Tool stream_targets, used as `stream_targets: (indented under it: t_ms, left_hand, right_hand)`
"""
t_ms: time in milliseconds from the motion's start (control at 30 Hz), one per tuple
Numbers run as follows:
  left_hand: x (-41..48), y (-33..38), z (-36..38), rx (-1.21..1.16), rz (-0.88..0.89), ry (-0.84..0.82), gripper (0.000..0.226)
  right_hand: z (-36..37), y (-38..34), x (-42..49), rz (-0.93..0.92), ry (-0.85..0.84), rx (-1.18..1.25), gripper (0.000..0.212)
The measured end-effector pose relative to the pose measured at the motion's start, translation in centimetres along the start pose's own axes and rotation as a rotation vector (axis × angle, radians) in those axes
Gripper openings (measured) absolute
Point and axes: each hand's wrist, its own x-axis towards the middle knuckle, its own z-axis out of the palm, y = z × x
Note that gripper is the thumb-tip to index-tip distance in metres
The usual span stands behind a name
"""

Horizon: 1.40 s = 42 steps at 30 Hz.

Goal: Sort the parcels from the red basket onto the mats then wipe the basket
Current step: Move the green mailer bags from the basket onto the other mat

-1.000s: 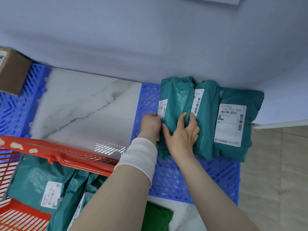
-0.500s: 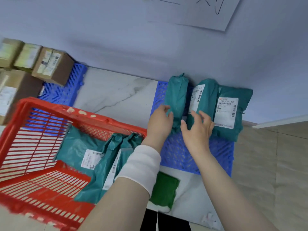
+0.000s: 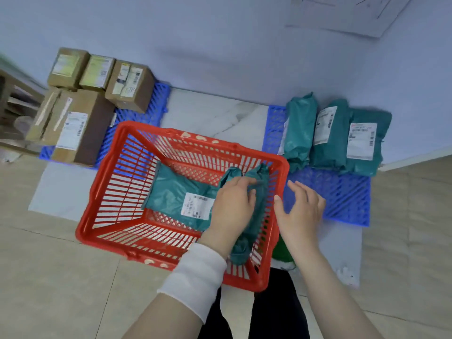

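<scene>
The red basket (image 3: 117, 167) stands on the floor in the middle. Inside it lie a flat teal parcel (image 3: 171, 192) with a white label and a rolled teal parcel (image 3: 260, 216) against the right wall. My left hand (image 3: 232, 206) reaches into the basket, its fingers curled over the top of the rolled parcel. My right hand (image 3: 300, 209) hovers open just outside the basket's right rim, holding nothing. On the right blue mat (image 3: 342, 196), three teal parcels (image 3: 330, 135) stand side by side against the wall.
The left blue mat (image 3: 156, 101) carries several cardboard boxes (image 3: 80, 126). A green cloth (image 3: 281, 250) lies on the floor by the basket's right side. Marble floor shows between the mats, with the wall right behind them.
Both hands have left the parcels on the right mat and come back to the basket. My left hand has gone inside onto the rolled parcel. The view has swung left and down.
</scene>
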Motion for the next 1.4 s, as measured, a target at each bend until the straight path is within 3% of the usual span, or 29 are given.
stream_targets:
  t_ms: [133,400,600,1000,1233,1400]
  left_hand:
    - [-1.0,-4.8,-2.5,0.038,-0.090,-0.056,0.032]
    - [-0.6,-10.0,-2.1,0.031,-0.265,-0.199,0.035]
    - [1.3,-13.2,-2.0,-0.090,-0.393,-0.317,0.034]
    - [4.8,-19.3,-0.6,-0.133,-0.365,-0.494,0.034]
    - [5.9,-20.9,0.1,-0.142,-0.390,-0.521,0.034]
    - [4.8,-19.5,-2.0,-0.193,-0.397,-0.571,0.039]
  right_hand:
    - [2.3,-3.2,-4.0,0.099,-0.158,0.008,0.048]
    - [7.8,-5.3,-6.0,0.259,-0.418,0.098,0.064]
    - [11.4,-6.9,-5.3,0.356,-0.401,0.011,0.066]
    - [19.4,-7.9,-3.6,0.597,-0.332,-0.192,0.087]
    - [19.4,-7.1,-3.1,0.631,-0.200,-0.243,0.031]
    - [15.6,-8.9,-3.7,0.644,-0.153,-0.087,0.024]
